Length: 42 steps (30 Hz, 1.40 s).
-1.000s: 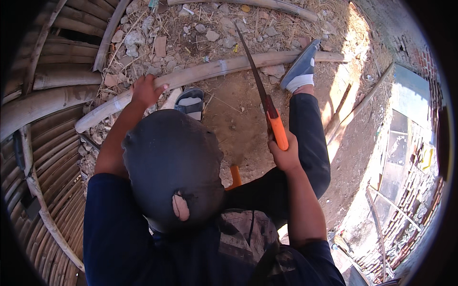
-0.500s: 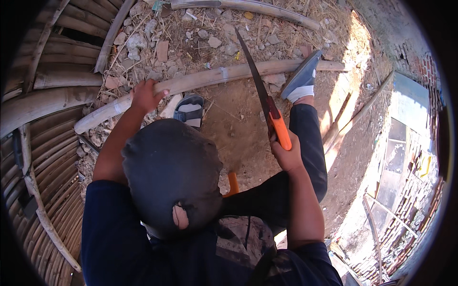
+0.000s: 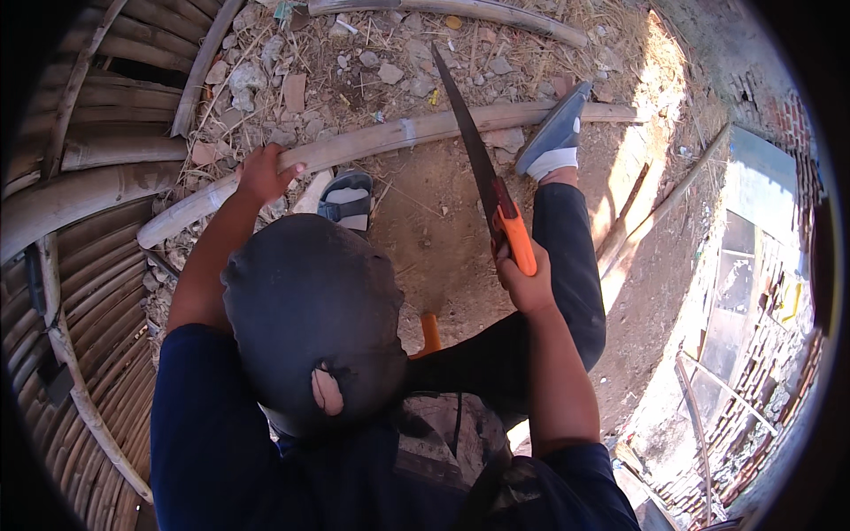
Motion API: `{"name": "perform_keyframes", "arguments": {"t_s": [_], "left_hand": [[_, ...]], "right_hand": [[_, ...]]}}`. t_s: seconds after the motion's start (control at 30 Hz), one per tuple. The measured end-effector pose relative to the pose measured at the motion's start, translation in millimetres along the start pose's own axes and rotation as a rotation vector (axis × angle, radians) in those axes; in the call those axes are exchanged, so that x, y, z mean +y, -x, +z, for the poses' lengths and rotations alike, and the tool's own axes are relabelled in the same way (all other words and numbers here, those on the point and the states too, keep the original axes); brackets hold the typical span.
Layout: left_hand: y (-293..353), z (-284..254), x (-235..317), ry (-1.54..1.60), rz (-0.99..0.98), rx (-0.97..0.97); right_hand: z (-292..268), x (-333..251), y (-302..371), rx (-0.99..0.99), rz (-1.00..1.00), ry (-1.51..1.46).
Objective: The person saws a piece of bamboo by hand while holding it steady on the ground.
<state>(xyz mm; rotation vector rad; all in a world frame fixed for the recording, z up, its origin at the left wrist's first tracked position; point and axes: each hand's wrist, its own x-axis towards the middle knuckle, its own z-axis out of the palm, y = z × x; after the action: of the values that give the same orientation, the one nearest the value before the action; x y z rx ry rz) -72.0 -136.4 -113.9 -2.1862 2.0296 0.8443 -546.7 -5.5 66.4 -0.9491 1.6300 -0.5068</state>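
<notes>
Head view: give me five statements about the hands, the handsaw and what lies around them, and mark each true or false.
1. The right hand grips the handsaw by its orange handle. True.
2. The left hand is on the saw's blade. False: the left hand is on the bamboo pole.
3. A second bamboo pole lies near the picture's top edge. True.
4. The blade's tip points toward the person's body. False: it points away, toward the top edge.
5. The right foot is bare. False: it wears a grey shoe.
</notes>
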Motion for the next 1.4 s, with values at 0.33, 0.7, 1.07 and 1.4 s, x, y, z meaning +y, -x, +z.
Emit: {"name": "perform_keyframes", "arguments": {"t_s": [0.33,0.7,1.07,1.4], "left_hand": [[-8.1,7.7,4.1,0.002,0.02,0.031],[-6.2,3.8,1.1,-0.009,0.045,0.062],[8.6,-0.9,4.0,-0.017,0.033,0.063],[-0.6,-8.1,8.9,-0.05,-0.002,0.031]], "right_hand": [[11.5,-9.5,-51.0,0.042,0.001,-0.037],[11.5,-8.1,-35.4,0.018,-0.027,-0.106],[11.6,3.7,6.9,0.053,-0.015,-0.13],[14.9,27.9,37.5,0.029,-0.191,0.171]]}}
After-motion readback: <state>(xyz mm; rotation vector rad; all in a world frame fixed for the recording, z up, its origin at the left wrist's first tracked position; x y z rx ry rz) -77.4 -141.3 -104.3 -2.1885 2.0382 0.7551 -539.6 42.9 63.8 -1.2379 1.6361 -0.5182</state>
